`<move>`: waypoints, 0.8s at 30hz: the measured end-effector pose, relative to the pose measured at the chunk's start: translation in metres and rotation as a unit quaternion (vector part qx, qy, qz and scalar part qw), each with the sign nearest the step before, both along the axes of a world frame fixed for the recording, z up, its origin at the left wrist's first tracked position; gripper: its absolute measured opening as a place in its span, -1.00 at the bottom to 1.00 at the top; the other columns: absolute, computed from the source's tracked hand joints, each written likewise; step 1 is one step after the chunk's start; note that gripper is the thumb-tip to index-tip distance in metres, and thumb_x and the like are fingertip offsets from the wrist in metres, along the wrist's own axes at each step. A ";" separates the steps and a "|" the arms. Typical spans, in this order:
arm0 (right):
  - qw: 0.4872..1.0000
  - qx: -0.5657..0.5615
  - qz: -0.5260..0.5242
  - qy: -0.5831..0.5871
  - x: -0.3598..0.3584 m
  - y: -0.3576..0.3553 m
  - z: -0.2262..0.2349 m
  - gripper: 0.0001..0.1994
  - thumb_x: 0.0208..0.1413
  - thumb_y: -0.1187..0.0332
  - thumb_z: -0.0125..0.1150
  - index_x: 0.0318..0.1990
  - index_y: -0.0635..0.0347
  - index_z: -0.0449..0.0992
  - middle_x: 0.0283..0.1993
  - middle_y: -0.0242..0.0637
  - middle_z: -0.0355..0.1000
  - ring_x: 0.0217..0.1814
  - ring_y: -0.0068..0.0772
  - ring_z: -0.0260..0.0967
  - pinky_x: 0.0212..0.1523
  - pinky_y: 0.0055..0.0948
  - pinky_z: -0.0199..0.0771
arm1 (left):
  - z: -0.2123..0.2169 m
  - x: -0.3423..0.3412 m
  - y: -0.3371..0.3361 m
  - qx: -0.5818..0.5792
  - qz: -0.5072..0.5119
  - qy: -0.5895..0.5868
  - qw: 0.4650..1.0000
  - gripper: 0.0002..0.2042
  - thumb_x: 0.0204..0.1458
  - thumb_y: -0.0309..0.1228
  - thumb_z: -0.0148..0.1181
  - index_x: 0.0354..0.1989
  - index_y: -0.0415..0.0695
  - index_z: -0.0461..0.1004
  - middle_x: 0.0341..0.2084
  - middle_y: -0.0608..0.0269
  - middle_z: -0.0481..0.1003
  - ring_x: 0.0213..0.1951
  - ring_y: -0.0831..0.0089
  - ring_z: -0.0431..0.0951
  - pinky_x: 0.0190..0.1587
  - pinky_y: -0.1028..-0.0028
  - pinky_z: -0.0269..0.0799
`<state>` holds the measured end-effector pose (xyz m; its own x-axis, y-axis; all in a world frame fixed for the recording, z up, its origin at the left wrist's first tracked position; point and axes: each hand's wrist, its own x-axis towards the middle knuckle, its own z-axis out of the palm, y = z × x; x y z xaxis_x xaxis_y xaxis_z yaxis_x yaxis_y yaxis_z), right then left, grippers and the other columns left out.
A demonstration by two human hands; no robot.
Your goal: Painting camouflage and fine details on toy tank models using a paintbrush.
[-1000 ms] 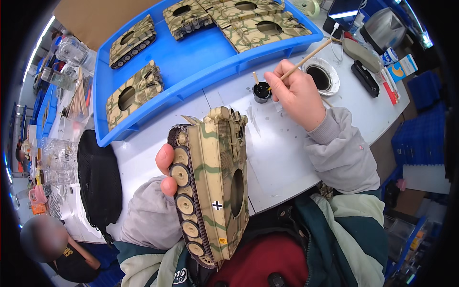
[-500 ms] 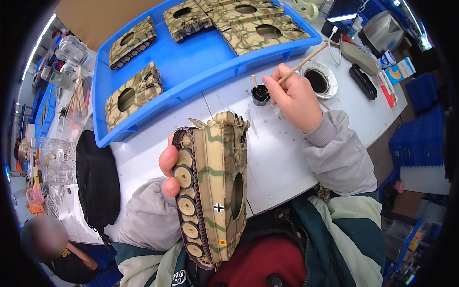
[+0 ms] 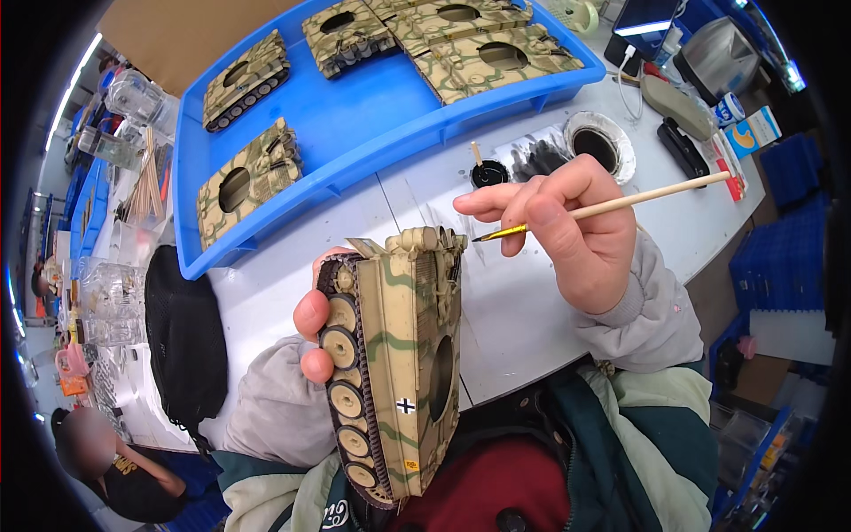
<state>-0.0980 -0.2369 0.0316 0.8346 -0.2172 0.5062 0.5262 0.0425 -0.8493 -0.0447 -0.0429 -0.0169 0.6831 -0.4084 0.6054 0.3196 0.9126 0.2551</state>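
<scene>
My left hand (image 3: 312, 330) grips a camouflaged model tank hull (image 3: 401, 355) from its wheeled side, holding it on end above the table's near edge. Only some fingertips show; the rest is behind the hull. Between the fingers of my right hand (image 3: 581, 235) is a thin paintbrush (image 3: 612, 207) with a pale wooden handle. Its dark tip points left, close to the upper end of the hull; I cannot tell whether it touches. Beyond that hand stands a small pot of black paint (image 3: 489, 174) with a stick in it. A white dish (image 3: 628, 146) with dark liquid sits to its right.
A blue tray (image 3: 381, 152) at the back holds several similar tank hulls (image 3: 248, 186). A black mesh pouch (image 3: 184, 341) lies at the left, near clear plastic containers (image 3: 111, 293). A black case (image 3: 683, 149) and a red-handled tool (image 3: 731, 177) are at right. A person (image 3: 124, 465) sits at lower left.
My right hand has moved the paintbrush from the black paint pot toward me, to the upper end of the tank hull. The left hand keeps its hold on the hull.
</scene>
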 end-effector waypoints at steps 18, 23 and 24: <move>0.994 -0.086 -0.008 -0.066 -0.001 0.005 -0.005 -0.90 0.03 0.50 0.17 -0.39 0.24 0.35 -0.45 -0.20 0.45 -0.28 -0.25 0.51 -0.41 -0.52 0.47 | -0.003 0.005 0.000 0.064 0.015 -0.026 0.998 -0.56 0.07 -0.17 0.05 0.16 0.11 0.25 0.16 0.04 0.07 0.15 0.11 0.18 0.13 0.09 0.24; 0.991 -0.108 -0.028 -0.071 0.000 0.007 -0.007 -0.89 0.01 0.50 0.19 -0.40 0.24 0.35 -0.47 -0.20 0.45 -0.29 -0.22 0.51 -0.44 -0.51 0.47 | -0.004 0.006 0.000 0.063 0.016 -0.032 0.997 -0.56 0.07 -0.17 0.06 0.15 0.11 0.25 0.15 0.03 0.08 0.15 0.12 0.19 0.12 0.09 0.24; 0.990 -0.111 -0.030 -0.077 0.000 0.007 -0.007 -0.88 0.00 0.51 0.20 -0.41 0.24 0.35 -0.47 -0.19 0.45 -0.29 -0.21 0.51 -0.44 -0.51 0.47 | -0.004 0.006 -0.001 0.064 0.016 -0.034 0.997 -0.56 0.07 -0.17 0.06 0.15 0.11 0.25 0.15 0.03 0.08 0.14 0.12 0.19 0.12 0.10 0.24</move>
<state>-0.0976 -0.2303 0.0243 0.7332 -0.1333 0.6668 0.6454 -0.1723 -0.7441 -0.0388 -0.0435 -0.0204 0.6560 -0.4642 0.5951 0.2695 0.8806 0.3898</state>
